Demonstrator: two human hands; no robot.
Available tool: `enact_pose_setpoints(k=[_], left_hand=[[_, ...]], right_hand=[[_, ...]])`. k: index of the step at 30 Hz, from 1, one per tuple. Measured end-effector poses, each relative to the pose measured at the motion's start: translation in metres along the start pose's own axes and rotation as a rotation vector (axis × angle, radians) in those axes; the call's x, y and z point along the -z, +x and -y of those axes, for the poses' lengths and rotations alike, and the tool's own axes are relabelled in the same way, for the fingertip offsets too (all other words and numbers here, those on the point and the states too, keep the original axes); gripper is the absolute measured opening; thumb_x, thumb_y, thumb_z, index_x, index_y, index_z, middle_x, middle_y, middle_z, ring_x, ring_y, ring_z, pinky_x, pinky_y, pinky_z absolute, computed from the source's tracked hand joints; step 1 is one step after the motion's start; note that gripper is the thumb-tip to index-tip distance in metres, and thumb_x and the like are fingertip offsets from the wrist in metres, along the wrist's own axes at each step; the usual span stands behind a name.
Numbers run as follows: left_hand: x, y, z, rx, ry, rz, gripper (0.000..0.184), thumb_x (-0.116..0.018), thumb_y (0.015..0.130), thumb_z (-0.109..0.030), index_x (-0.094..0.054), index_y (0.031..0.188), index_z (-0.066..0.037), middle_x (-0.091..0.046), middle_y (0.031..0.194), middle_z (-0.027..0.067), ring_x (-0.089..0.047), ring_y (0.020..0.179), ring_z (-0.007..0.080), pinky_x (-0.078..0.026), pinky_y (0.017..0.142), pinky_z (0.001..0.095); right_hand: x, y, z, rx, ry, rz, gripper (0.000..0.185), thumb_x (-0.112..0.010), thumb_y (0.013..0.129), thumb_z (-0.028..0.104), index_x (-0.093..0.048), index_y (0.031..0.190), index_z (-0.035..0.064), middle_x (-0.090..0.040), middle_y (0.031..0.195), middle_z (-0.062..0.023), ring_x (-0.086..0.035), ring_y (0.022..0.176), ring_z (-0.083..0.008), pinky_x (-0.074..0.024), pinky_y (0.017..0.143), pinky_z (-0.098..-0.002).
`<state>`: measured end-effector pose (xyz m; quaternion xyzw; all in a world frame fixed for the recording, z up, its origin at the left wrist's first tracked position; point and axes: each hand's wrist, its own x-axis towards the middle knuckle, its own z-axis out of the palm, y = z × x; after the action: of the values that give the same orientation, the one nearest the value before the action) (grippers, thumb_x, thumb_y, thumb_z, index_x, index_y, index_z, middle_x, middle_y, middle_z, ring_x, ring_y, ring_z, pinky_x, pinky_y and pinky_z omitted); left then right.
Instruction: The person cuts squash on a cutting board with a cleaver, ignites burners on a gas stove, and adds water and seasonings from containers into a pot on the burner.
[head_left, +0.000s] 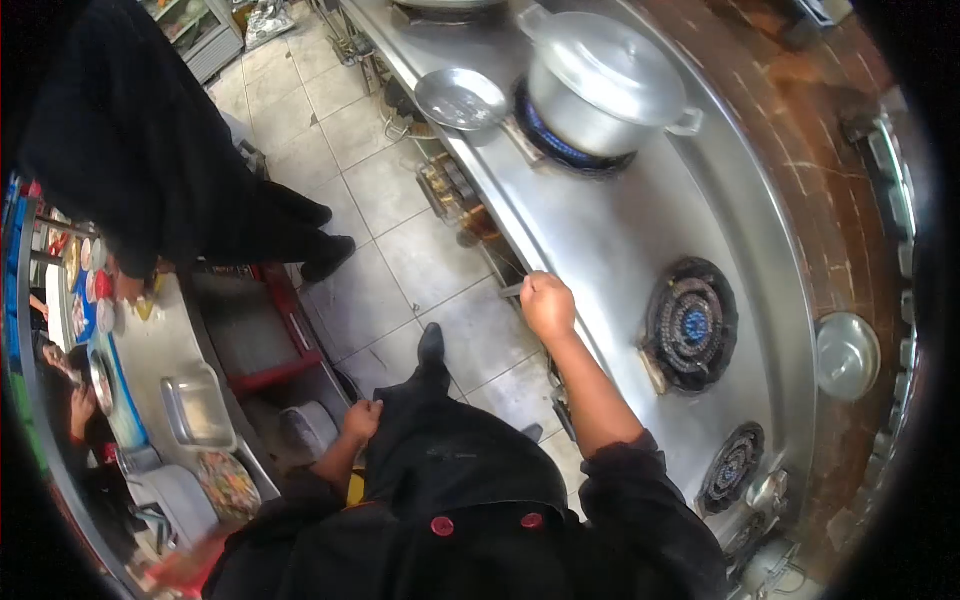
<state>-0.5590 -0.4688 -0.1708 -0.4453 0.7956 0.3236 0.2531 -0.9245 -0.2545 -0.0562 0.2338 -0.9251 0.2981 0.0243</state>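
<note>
My right hand (548, 306) is closed in a fist by the front edge of the steel stove (610, 240). The inside of its fingers is hidden, so I cannot tell what they hold, if anything. To its right, a ring burner (692, 325) shows a small blue flame at its centre. My left hand (362, 419) is closed beside my dark apron (440, 450), with nothing visible in it. Farther along the stove a large lidded aluminium pot (597, 95) sits over a burner with blue flames. A shallow metal pan (461, 98) lies beside it at the edge.
A person in dark clothes (150, 130) stands at the left counter (165, 335). That counter holds a steel tray (197, 408), a pot (175, 505) and a tray of chopped food (229, 483). Another burner (733, 465) is nearer me. A round lid (847, 356) rests by the brick wall (790, 130).
</note>
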Motion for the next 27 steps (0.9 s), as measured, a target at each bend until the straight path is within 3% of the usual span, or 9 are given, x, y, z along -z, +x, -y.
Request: enact_pose_setpoints(k=[2,10,14,16,17,18,21,23,27], left_hand=[[0.016,0.022,0.009,-0.019,0.025,0.001,0.046,-0.049,0.090,-0.045,-0.064,0.097,-0.002,-0.065,0.095,0.0240,-0.061,0.094,0.0411,-0.046,0.082,0.0459],[0.073,0.075,0.009,-0.086,0.114,0.065,0.045,-0.052,0.089,-0.044,-0.063,0.095,-0.001,-0.066,0.093,0.0228,-0.061,0.094,0.0403,-0.047,0.083,0.0457],[0.091,0.081,-0.013,-0.109,0.142,0.058,0.044,-0.055,0.088,-0.043,-0.064,0.099,0.000,-0.065,0.098,0.0230,-0.061,0.097,0.0396,-0.047,0.085,0.0449],[0.107,0.075,-0.033,-0.101,0.162,0.060,0.044,-0.055,0.088,-0.042,-0.064,0.099,0.000,-0.065,0.099,0.0234,-0.061,0.098,0.0392,-0.047,0.084,0.0446],[0.112,0.077,-0.044,-0.091,0.167,0.056,0.043,-0.056,0.088,-0.042,-0.064,0.099,0.000,-0.065,0.099,0.0238,-0.061,0.098,0.0388,-0.047,0.084,0.0443],[0.115,0.081,-0.052,-0.098,0.163,0.033,0.043,-0.056,0.088,-0.042,-0.064,0.099,0.000,-0.065,0.099,0.0238,-0.061,0.098,0.0388,-0.047,0.084,0.0443],[0.105,0.107,-0.036,-0.094,0.161,-0.059,0.044,-0.056,0.087,-0.041,-0.063,0.099,0.000,-0.065,0.098,0.0238,-0.062,0.097,0.0383,-0.048,0.084,0.0434],[0.118,0.102,-0.053,-0.062,0.042,-0.060,0.044,-0.057,0.086,-0.042,-0.064,0.098,0.001,-0.065,0.098,0.0238,-0.062,0.098,0.0387,-0.048,0.085,0.0437],[0.117,0.101,-0.055,0.006,0.032,-0.035,0.046,-0.057,0.085,-0.043,-0.065,0.098,0.000,-0.065,0.099,0.0237,-0.062,0.098,0.0384,-0.048,0.085,0.0432]], right_hand=[[-0.029,0.016,0.002,-0.008,-0.107,0.102,0.016,-0.054,0.085,0.018,-0.060,0.076,0.0055,-0.063,0.081,-0.0155,-0.061,0.079,-0.0352,-0.0509,0.071,-0.0447],[-0.104,0.045,-0.015,-0.014,-0.193,0.179,0.015,-0.056,0.084,0.017,-0.060,0.077,0.0047,-0.062,0.075,-0.0166,-0.063,0.072,-0.0353,-0.0524,0.066,-0.0442],[0.002,0.120,0.054,0.062,-0.083,-0.192,0.026,-0.056,0.089,0.026,-0.065,0.102,0.0057,-0.064,0.083,-0.0179,-0.062,0.074,-0.0338,-0.0512,0.067,-0.0451],[0.082,0.206,0.048,0.314,-0.183,-0.584,0.022,-0.057,0.088,0.023,-0.065,0.097,0.0046,-0.062,0.082,-0.0159,-0.060,0.070,-0.0336,-0.0499,0.063,-0.0448],[0.123,0.246,0.054,0.122,-0.264,-0.540,0.021,-0.056,0.088,0.022,-0.065,0.094,0.0034,-0.063,0.086,-0.0171,-0.061,0.073,-0.0338,-0.0492,0.064,-0.0453],[0.139,0.296,0.032,0.129,-0.266,-0.642,0.023,-0.056,0.088,0.023,-0.065,0.093,0.0020,-0.064,0.094,-0.0192,-0.062,0.079,-0.0351,-0.0491,0.071,-0.0462],[0.165,0.391,-0.004,-0.090,-0.311,-0.392,0.025,-0.053,0.087,0.021,-0.066,0.093,0.0008,-0.065,0.097,-0.0212,-0.063,0.088,-0.0369,-0.0485,0.080,-0.0463],[0.160,0.415,-0.023,-0.250,-0.309,-0.077,0.028,-0.049,0.087,0.020,-0.066,0.095,-0.0005,-0.065,0.102,-0.0217,-0.062,0.097,-0.0375,-0.0477,0.086,-0.0457],[0.176,0.425,-0.034,-0.244,-0.354,-0.157,0.030,-0.046,0.087,0.021,-0.068,0.094,0.0011,-0.066,0.104,-0.0203,-0.062,0.099,-0.0371,-0.0480,0.086,-0.0449]])
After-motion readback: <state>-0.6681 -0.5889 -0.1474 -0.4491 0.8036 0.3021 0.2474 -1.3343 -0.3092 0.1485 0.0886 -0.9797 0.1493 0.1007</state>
